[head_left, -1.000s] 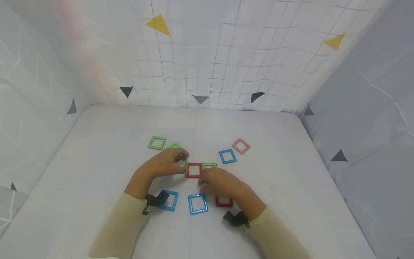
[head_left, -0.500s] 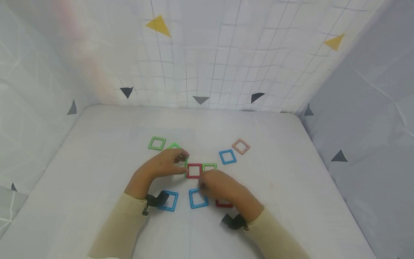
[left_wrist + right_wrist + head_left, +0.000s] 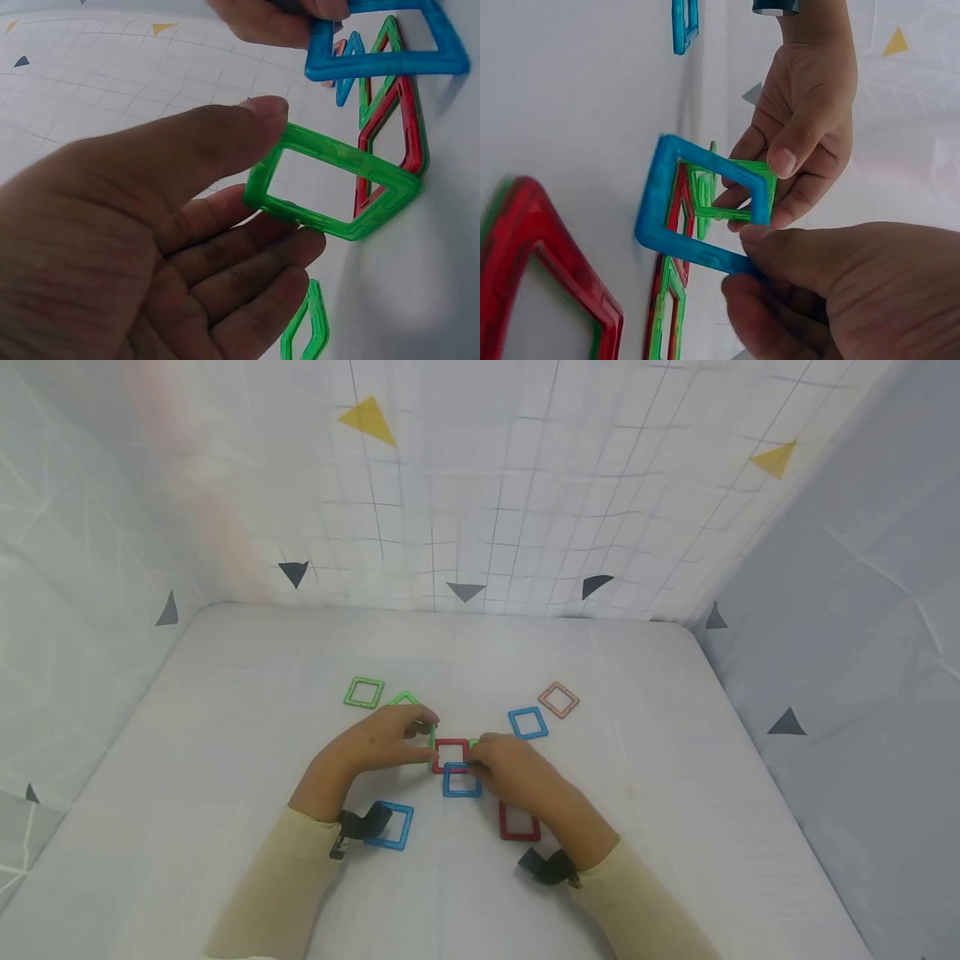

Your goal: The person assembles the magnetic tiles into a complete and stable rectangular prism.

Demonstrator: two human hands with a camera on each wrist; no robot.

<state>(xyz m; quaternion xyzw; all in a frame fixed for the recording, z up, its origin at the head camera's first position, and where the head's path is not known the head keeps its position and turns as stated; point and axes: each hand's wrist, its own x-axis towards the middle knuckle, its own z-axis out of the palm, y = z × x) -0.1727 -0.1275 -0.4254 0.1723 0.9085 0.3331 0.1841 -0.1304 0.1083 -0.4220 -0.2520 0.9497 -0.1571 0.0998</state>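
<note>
Right grip (image 3: 510,770) pinching blue square (image 3: 461,780), now lifted off counter to red square (image 3: 451,753). My left grip (image 3: 378,739) holds green square (image 3: 334,184) upright beside it. Next wall going on.

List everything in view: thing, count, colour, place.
Green square frames: three; one far left, one behind the left hand, one upright in that hand.
Red frames: two; centre, near right.
Blue frames: three; one in the right hand, near left, far right.
Orange frame: one, far right.
Green edge by the right hand: unclear.
Table: one, white.
Left hand: holds green frame.
Right hand: pinches blue frame.
</note>
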